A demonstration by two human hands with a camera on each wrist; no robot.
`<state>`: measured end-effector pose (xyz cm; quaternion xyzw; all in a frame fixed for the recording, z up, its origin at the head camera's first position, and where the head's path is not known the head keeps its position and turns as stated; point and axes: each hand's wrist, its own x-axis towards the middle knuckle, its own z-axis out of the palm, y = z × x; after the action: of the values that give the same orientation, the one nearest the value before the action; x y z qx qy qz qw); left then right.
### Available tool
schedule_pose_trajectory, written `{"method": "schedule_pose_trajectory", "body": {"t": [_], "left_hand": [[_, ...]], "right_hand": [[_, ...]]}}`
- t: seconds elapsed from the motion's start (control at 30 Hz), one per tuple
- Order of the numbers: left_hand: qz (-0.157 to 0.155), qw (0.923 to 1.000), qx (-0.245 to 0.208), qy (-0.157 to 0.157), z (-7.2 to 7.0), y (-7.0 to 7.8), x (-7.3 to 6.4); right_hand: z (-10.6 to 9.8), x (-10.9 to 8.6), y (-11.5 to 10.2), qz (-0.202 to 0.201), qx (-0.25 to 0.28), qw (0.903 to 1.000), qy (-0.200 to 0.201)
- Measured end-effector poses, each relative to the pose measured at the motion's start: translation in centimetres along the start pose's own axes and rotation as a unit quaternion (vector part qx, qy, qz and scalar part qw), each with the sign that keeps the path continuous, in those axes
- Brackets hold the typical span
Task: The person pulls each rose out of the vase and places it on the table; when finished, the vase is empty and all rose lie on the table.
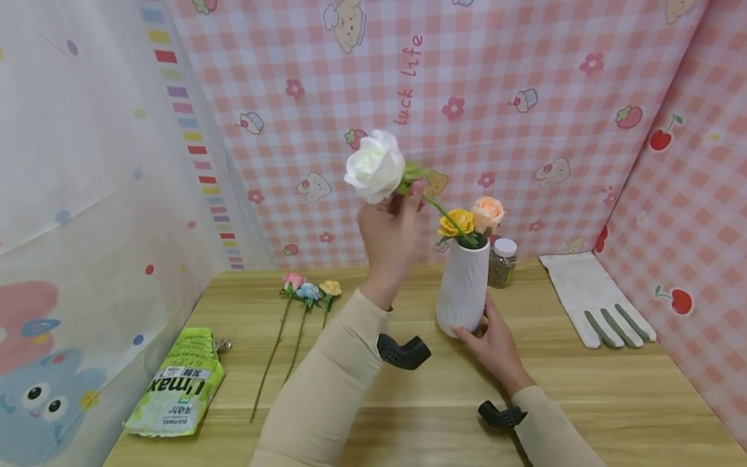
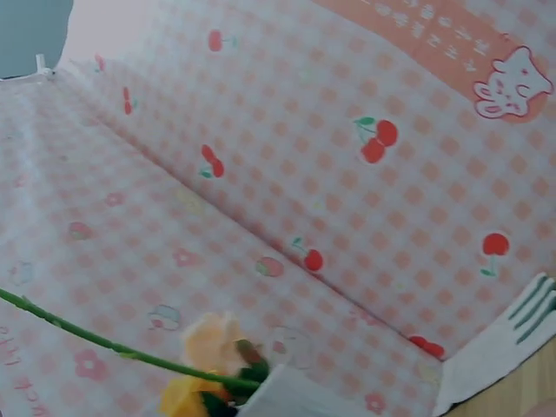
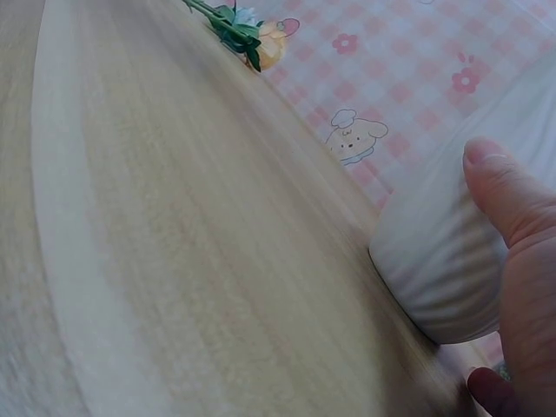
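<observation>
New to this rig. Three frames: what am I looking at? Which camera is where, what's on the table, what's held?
No machine here: these are a person's bare hands. The wide picture comes from a head-worn camera looking forward and down. The other two come from a camera on each wrist: the left shows a stem at the vase's mouth, the right the vase's lower part.

The left hand pinches a white flower just below its bloom. The right hand grips the white vase near its base; a yellow flower and a peach flower stand in it.

On the table lie three more flowers, a green pouch and a white glove. A lidded jar stands behind the vase.
</observation>
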<state>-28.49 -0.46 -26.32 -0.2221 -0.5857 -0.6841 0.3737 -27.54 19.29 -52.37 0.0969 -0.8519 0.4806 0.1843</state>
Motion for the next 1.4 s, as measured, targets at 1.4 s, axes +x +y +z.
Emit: {"method": "schedule_pose_trajectory", "body": {"t": [1.4], "left_hand": [[-0.287, 0.9329, 0.21, -0.056, -17.1, -9.6, -6.1]], "right_hand": [[-0.3, 0.0, -0.4, 0.007, -0.001, 1.0, -0.004]]}}
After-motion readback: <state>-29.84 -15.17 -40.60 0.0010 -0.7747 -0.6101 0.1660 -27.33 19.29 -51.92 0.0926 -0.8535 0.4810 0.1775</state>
